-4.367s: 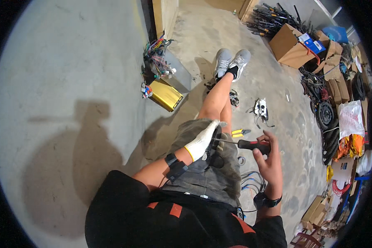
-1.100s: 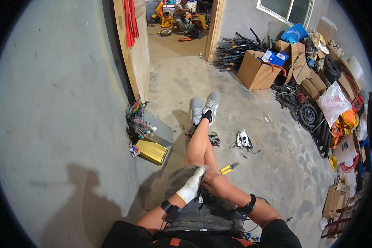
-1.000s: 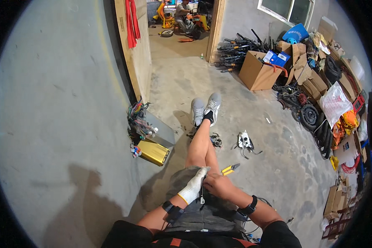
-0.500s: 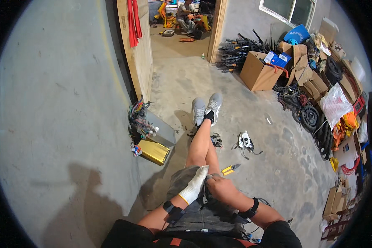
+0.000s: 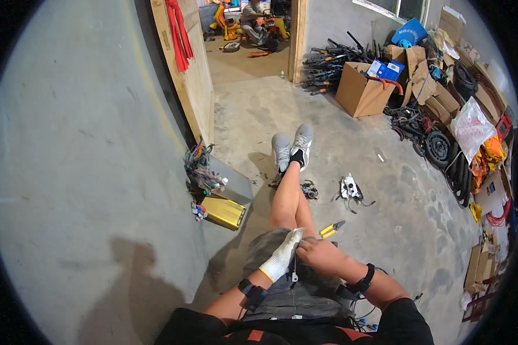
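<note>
My left hand (image 5: 281,255), in a white knitted glove, is closed over my lap, holding a dark part that is mostly hidden. My bare right hand (image 5: 320,253) has its fingers bent at the top of that part, touching the glove; what they grip is hidden. A small metal tab on a cord (image 5: 294,276) hangs below my hands over my grey shorts (image 5: 282,299). Yellow-handled pliers (image 5: 330,229) lie on the floor just right of my knees.
A white part with cables (image 5: 349,187), a gold metal case (image 5: 221,213), a grey case (image 5: 230,181) with wire bundles. Heaped cartons (image 5: 362,95), tyres and bags line the right. An open door (image 5: 195,98) shows a person (image 5: 251,26) among machines. A wall (image 5: 86,144) is at left.
Since the earliest frame the screwdriver has gone from sight and my right hand has come in against my left. Lately the view has shifted slightly; my hands stay together.
</note>
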The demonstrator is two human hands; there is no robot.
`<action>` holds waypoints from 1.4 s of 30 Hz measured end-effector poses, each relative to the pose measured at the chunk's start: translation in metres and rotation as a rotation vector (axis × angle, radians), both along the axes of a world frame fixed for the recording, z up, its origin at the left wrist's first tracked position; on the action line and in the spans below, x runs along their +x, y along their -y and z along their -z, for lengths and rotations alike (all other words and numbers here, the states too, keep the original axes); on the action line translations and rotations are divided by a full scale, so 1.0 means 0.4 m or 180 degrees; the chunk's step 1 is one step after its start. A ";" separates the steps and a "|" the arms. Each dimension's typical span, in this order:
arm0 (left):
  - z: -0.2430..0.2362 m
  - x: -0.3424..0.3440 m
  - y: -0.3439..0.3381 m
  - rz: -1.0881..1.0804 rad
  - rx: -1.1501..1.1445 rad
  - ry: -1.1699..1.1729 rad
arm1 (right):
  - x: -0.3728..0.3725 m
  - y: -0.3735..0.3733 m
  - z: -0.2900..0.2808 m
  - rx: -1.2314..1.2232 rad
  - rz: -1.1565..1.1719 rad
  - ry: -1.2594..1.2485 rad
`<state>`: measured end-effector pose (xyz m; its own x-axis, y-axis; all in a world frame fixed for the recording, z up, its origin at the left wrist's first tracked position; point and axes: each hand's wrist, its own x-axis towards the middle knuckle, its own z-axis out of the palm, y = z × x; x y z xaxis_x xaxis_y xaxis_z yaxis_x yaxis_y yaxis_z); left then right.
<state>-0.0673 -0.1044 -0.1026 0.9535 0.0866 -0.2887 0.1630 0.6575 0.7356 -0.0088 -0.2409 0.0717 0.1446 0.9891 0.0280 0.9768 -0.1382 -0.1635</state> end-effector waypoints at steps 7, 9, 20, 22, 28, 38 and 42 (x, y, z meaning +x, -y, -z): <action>-0.134 -0.010 -0.012 0.0289 -0.0154 -0.0500 | -0.006 0.010 0.021 0.0384 0.0565 -0.0913; -0.143 -0.015 -0.012 0.0234 -0.0157 -0.0567 | -0.007 0.009 0.038 0.0315 0.0596 -0.0873; -0.077 -0.005 -0.005 0.0043 -0.0437 -0.0319 | -0.022 -0.001 0.047 0.0121 0.0874 -0.0849; -0.095 -0.005 -0.007 0.0083 -0.0468 -0.0367 | -0.015 0.003 0.057 0.0204 0.0862 -0.0989; -0.120 -0.014 -0.003 0.0120 -0.0369 -0.0414 | 0.012 0.008 0.054 0.0282 0.0529 -0.1336; -0.151 -0.014 -0.005 0.0008 0.0032 -0.0775 | -0.033 -0.006 0.069 0.0301 0.1228 -0.1145; -0.125 -0.013 -0.012 -0.0086 0.0057 -0.0907 | -0.064 0.003 0.111 0.0256 0.1109 -0.0082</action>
